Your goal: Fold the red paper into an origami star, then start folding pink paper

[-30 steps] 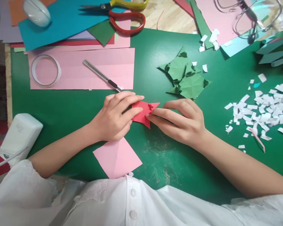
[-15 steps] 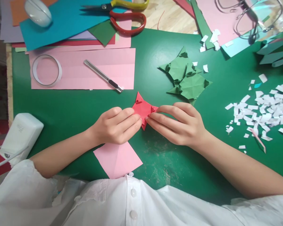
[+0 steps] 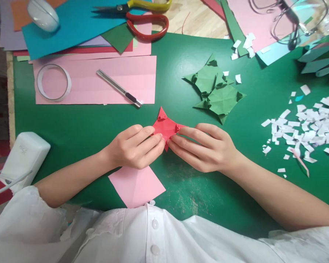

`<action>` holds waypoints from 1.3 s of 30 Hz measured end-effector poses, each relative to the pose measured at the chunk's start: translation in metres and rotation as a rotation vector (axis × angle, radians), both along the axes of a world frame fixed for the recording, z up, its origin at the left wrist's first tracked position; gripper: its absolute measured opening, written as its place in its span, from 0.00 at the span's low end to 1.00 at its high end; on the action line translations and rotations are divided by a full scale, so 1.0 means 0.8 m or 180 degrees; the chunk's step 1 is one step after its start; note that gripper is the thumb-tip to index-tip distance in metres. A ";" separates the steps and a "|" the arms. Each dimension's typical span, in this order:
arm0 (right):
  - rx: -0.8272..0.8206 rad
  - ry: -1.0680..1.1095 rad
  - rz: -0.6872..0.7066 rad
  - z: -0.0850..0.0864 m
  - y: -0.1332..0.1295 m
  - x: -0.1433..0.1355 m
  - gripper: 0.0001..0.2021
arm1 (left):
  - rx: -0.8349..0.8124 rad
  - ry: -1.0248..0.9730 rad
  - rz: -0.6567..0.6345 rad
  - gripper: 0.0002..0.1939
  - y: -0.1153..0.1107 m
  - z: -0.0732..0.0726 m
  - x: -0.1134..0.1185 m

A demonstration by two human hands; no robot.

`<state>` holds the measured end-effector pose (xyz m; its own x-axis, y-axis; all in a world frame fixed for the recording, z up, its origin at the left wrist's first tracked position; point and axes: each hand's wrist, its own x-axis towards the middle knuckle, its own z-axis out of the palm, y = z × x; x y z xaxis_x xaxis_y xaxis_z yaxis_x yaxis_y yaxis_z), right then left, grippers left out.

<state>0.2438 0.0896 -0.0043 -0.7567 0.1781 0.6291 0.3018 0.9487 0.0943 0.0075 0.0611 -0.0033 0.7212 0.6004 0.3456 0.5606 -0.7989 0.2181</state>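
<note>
The tabletop [image 3: 82, 124] carries a pair of green folded pieces [image 3: 217, 94], seemingly finished; a pink paper square [image 3: 137, 186], creased but otherwise unworked; and — pinched between left hand [image 3: 137, 147] and right hand [image 3: 204, 147], mid-tabletop — one red folded piece [image 3: 164, 125], seemingly near done, two curled corners showing.

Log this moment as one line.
left hand: holds red folded paper | right hand: holds opposite side | green folded pieces: beyond right hand | small pink sheet: partly hidden by left hand
</note>
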 end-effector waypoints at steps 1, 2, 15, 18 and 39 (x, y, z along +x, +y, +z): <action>-0.0015 -0.0022 -0.0006 0.001 0.000 -0.001 0.10 | -0.0033 0.0003 -0.0025 0.11 0.001 0.001 0.001; -0.0037 -0.0059 -0.0036 0.001 0.000 -0.001 0.10 | -0.0059 0.0004 -0.0062 0.11 0.002 0.002 0.002; -0.0402 -0.0145 -0.0327 -0.007 -0.006 0.000 0.06 | 0.1042 -0.0011 0.0215 0.10 -0.003 -0.002 0.015; -0.0361 -0.0131 -0.0363 -0.008 -0.006 0.002 0.07 | 0.0749 -0.0141 0.0386 0.09 -0.005 -0.004 0.015; -0.0752 -0.0278 -0.0432 -0.014 -0.010 0.004 0.03 | 0.0634 -0.0140 0.0462 0.08 -0.007 -0.010 0.017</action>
<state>0.2472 0.0813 -0.0157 -0.7654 0.4153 0.4917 0.4278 0.8990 -0.0933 0.0211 0.0558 -0.0111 0.6140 0.6134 0.4967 0.6661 -0.7403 0.0909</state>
